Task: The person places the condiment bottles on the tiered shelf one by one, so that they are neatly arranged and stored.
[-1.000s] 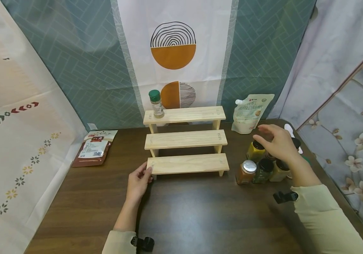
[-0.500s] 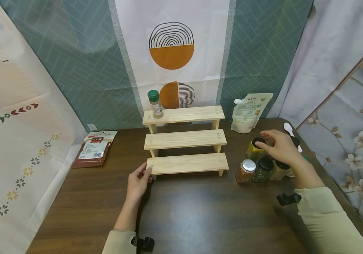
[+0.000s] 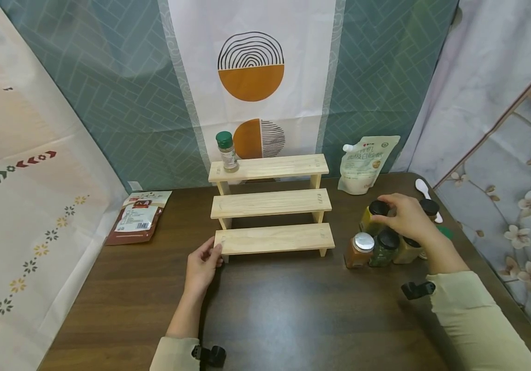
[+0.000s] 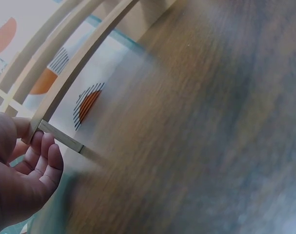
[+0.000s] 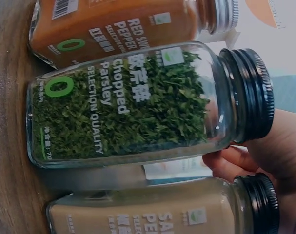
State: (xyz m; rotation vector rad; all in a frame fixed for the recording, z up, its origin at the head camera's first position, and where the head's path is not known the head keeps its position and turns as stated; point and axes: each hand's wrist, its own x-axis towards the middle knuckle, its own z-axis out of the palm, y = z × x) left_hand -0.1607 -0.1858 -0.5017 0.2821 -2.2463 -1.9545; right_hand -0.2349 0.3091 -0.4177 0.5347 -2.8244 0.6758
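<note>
My left hand [image 3: 202, 263] pinches the left end of the bottom step of a three-tier wooden rack [image 3: 272, 239]. In the left wrist view, the left hand [image 4: 28, 170] has its thumb on the board's end and its fingers curled beneath. At the right, my right hand [image 3: 407, 219] holds a yellow spice jar [image 3: 366, 220] by its black lid, thumb and fingertips on either side. In the right wrist view, a chopped parsley jar [image 5: 123, 107] partly covers the right hand [image 5: 279, 151], and the yellow jar is hidden. A green-capped shaker [image 3: 228, 152] stands on the top step.
Around my right hand stand an orange-red pepper jar [image 3: 359, 251], a pale tan jar [image 3: 407, 251] and other jars. Behind them are a white spouted pouch [image 3: 365, 165] and a white spoon [image 3: 423, 188]. A brown packet [image 3: 137, 216] lies at the left.
My right hand has lowered onto the yellow jar, its thumb and fingers closing round the black lid. My left hand stays on the rack.
</note>
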